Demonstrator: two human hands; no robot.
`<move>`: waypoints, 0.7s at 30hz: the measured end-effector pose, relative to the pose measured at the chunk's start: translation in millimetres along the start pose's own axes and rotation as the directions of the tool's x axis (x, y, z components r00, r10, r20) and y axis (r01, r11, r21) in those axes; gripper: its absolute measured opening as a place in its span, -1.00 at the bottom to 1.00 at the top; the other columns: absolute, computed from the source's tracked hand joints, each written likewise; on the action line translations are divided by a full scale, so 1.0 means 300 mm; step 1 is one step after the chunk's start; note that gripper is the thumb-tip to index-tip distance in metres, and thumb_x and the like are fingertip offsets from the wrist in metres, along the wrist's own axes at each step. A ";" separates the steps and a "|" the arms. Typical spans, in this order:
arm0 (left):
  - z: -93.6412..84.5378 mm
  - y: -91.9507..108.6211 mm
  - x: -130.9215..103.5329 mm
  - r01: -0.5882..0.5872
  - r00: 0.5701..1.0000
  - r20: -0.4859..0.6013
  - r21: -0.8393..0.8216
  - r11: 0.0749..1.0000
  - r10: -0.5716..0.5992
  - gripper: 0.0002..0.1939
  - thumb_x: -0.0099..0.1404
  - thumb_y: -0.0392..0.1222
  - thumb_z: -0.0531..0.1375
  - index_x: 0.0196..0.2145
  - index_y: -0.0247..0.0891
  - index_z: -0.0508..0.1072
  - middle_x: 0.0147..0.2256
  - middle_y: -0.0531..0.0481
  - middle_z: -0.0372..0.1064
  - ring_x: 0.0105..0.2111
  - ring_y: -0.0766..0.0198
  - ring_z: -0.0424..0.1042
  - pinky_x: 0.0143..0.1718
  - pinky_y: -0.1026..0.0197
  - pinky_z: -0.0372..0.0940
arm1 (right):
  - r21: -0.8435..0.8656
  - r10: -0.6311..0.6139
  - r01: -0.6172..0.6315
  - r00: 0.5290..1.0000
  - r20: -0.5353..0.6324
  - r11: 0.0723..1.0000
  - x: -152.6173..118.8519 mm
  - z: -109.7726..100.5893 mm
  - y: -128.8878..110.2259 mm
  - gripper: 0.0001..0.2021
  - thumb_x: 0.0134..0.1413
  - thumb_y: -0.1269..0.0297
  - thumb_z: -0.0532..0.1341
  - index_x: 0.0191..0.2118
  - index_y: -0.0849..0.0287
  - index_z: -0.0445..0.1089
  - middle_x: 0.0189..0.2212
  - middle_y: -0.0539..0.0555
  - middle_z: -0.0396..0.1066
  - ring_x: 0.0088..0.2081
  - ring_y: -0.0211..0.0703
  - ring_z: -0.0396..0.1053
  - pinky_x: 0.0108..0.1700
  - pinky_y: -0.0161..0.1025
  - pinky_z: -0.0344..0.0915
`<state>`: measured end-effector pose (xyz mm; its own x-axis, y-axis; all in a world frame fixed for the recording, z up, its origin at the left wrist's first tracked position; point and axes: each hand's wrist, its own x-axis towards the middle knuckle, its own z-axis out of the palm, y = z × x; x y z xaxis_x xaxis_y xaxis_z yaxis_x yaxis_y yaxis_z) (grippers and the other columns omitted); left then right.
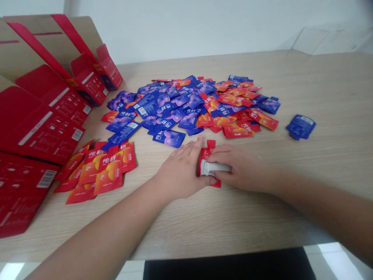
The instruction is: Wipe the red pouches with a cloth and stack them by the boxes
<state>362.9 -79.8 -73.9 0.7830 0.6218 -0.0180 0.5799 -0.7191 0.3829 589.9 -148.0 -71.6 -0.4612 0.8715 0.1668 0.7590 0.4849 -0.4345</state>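
Observation:
Near the middle of the table a red sachet (211,144) lies flat, partly covered by both hands. My right hand (244,167) is closed around a small pale grey-white tool (218,167) with a strap-like handle, which rests over the sachet; its exact kind is not clear. My left hand (179,171) lies at the sachet's left edge, fingers stretched out on the table, its thumb reaching along the near side. Just beyond the hands spreads a loose heap of blue sachets (168,138) and orange-red sachets (239,130).
Several red cartons (43,132) with raised flaps line the left side. Beside them lies a smaller pile of orange-red sachets (109,173). A single blue sachet (301,126) lies apart on the right. The wooden table (233,229) meets a white wall (204,31) behind.

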 end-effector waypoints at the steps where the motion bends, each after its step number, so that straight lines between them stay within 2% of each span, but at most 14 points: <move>1: -0.003 -0.001 0.003 -0.003 1.000 -0.001 0.001 1.000 0.003 0.23 0.30 0.37 0.34 0.57 -0.40 -0.13 0.51 -0.44 -0.01 0.52 -0.21 0.04 0.49 -0.19 0.03 | 0.001 0.031 -0.031 0.999 -0.011 1.000 0.009 -0.001 0.010 -0.78 0.28 0.30 0.31 0.01 0.03 0.59 0.06 0.13 0.59 0.11 0.13 0.51 0.22 0.06 0.43; 5: -0.004 -0.009 0.010 -0.006 1.000 0.022 0.010 1.000 0.006 0.24 0.30 0.39 0.32 0.58 -0.39 -0.15 0.52 -0.43 -0.04 0.52 -0.25 0.01 0.50 -0.21 0.01 | -0.014 0.146 -0.148 0.985 -0.089 0.989 0.037 -0.007 0.068 -0.77 0.34 0.22 0.27 0.04 0.03 0.57 0.02 0.13 0.60 0.05 0.09 0.54 0.16 0.03 0.46; 9: -0.001 -0.013 0.010 0.018 0.999 0.042 0.032 0.999 -0.019 0.22 0.33 0.43 0.27 0.57 -0.44 -0.12 0.54 -0.43 -0.10 0.54 -0.25 -0.07 0.52 -0.18 -0.04 | -0.063 0.246 -0.258 0.957 -0.152 0.964 0.048 -0.015 0.124 -0.73 0.36 0.13 0.27 0.05 0.08 0.59 0.00 0.17 0.63 0.01 0.14 0.56 0.10 0.07 0.48; 12: 0.000 -0.012 0.009 0.025 0.998 0.055 0.053 0.998 -0.028 0.22 0.34 0.46 0.24 0.56 -0.48 -0.08 0.55 -0.43 -0.17 0.56 -0.24 -0.13 0.54 -0.15 -0.09 | -0.115 0.272 -0.296 0.944 -0.187 0.948 0.048 -0.022 0.148 -0.70 0.39 0.11 0.24 0.05 0.13 0.59 0.00 0.21 0.62 0.01 0.18 0.56 0.07 0.10 0.48; 15: 0.000 -0.012 0.009 0.017 0.998 0.058 0.067 0.998 -0.021 0.20 0.33 0.46 0.24 0.55 -0.51 -0.02 0.55 -0.45 -0.19 0.56 -0.22 -0.16 0.55 -0.14 -0.12 | -0.133 0.271 -0.312 0.927 -0.260 0.941 0.036 -0.025 0.140 -0.72 0.40 0.11 0.23 0.02 0.13 0.60 -0.02 0.22 0.62 0.00 0.17 0.56 0.07 0.10 0.48; 17: -0.001 -0.013 0.011 0.012 0.998 0.054 0.072 0.997 -0.016 0.17 0.32 0.45 0.27 0.52 -0.50 0.06 0.54 -0.47 -0.16 0.56 -0.21 -0.14 0.54 -0.14 -0.11 | -0.108 0.209 -0.247 0.938 -0.278 0.963 0.018 -0.024 0.112 -0.74 0.37 0.15 0.27 0.05 0.09 0.60 0.00 0.19 0.62 0.04 0.14 0.56 0.12 0.09 0.48; 18: -0.002 -0.014 0.011 0.012 0.999 0.050 0.072 0.997 -0.015 0.15 0.31 0.45 0.28 0.51 -0.48 0.11 0.54 -0.47 -0.14 0.56 -0.22 -0.12 0.54 -0.15 -0.10 | -0.087 0.149 -0.176 0.956 -0.253 0.981 0.009 -0.022 0.093 -0.74 0.34 0.18 0.29 0.07 0.07 0.60 0.02 0.18 0.62 0.05 0.13 0.56 0.14 0.08 0.47; 21: -0.005 -0.014 0.013 -0.011 0.999 0.042 0.057 0.998 0.008 0.14 0.24 0.43 0.36 0.48 -0.41 0.19 0.53 -0.46 -0.11 0.55 -0.23 -0.08 0.53 -0.17 -0.06 | 0.002 -0.053 0.053 0.996 -0.065 0.999 -0.011 -0.019 0.036 -0.71 0.26 0.24 0.36 0.07 0.07 0.61 0.05 0.17 0.63 0.08 0.09 0.56 0.17 0.04 0.47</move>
<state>363.2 -74.0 -74.1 0.7966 0.6021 -0.0539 0.5834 -0.7424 0.3295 602.2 -145.3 -71.9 -0.4699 0.8474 0.2473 0.7323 0.5306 -0.4269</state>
